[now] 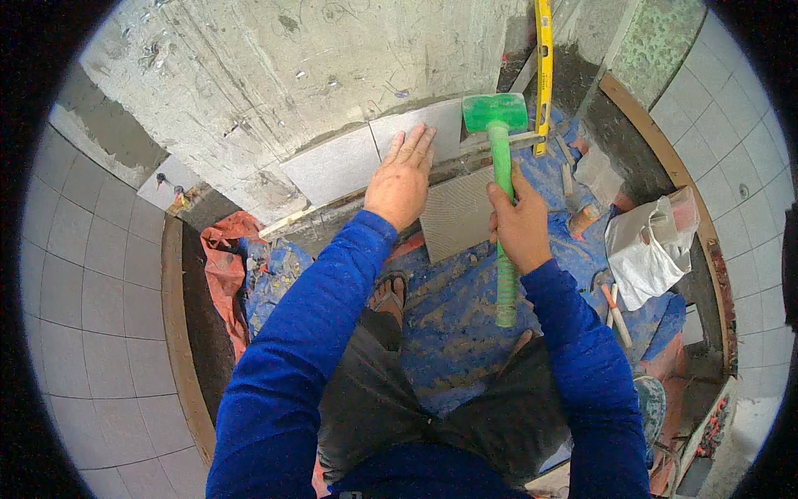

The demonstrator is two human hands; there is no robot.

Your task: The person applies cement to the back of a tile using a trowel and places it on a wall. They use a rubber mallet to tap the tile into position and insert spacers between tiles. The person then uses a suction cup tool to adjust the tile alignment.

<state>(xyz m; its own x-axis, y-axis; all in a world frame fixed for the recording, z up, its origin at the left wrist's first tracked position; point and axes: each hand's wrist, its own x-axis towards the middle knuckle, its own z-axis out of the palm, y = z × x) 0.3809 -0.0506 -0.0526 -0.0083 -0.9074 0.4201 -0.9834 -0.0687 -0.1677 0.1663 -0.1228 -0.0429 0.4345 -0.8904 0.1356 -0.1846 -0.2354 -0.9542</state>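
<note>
Right hand (pixel 519 218) has its grip wrapped round the green mallet (pixel 501 162), whose head is at the right end of the wall tile (pixel 447 137); can't tell if they touch. Left hand (pixel 401 183) lies flat on that tile, grip uncurled, 1 neighbour tile (pixel 332 165) to its left. Yellow level (pixel 544 79) stands just right of the head.

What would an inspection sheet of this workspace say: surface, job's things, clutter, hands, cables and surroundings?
Surface: blue tarp, dirty and rumpled.
Job's things: green mallet; left wall tile and right wall tile, side by side; ridged slab below them; yellow level.
Clutter: white bag, orange sheet.
Hands: left hand laid on right wall tile; right hand gripping mallet's handle.
Cables: none clearly seen.
Surroundings: concrete wall ahead, grey tiled surfaces both sides.
</note>
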